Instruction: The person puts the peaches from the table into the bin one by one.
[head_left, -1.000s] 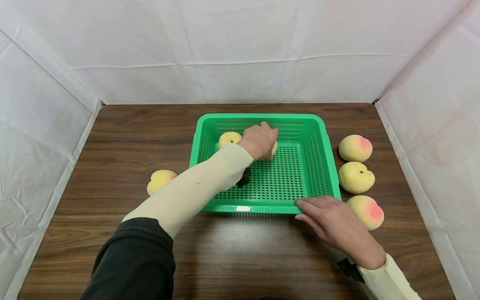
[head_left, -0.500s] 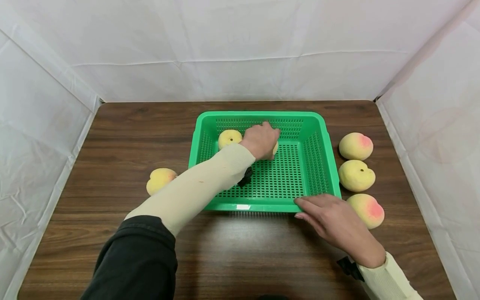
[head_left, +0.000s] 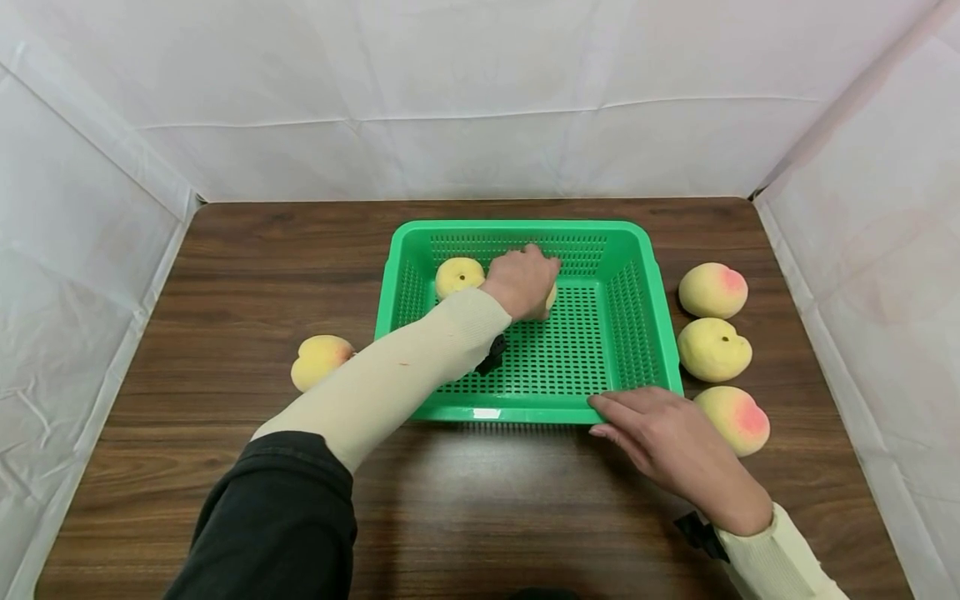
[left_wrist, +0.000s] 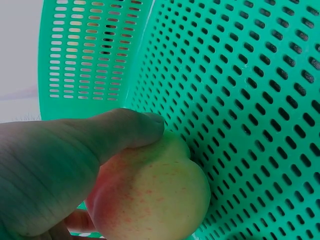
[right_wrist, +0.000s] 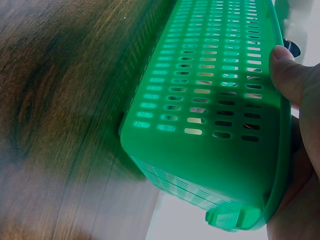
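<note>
Inside the green basket (head_left: 517,226), my left hand (head_left: 519,279) grips a yellow and pink peach (left_wrist: 155,195); its thumb (left_wrist: 135,127) lies along the fruit in the left wrist view. The peach is close over the perforated floor, mostly covered by the hand in the head view. Just left of that hand, another peach (head_left: 457,277) sits in the basket. My right hand (head_left: 667,442) holds the basket's front right corner, thumb (right_wrist: 284,62) on the outer side of the rim and fingers over it.
Three peaches (head_left: 714,350) stand in a column on the brown wooden table (head_left: 480,517), close to the basket's right side. One more peach (head_left: 318,360) is at the left, partly behind the left sleeve (head_left: 390,367). White sheets (head_left: 480,100) enclose the back and sides.
Both hands keep their places on the peach and the basket rim. The scene has shifted slightly upward in the head view.
</note>
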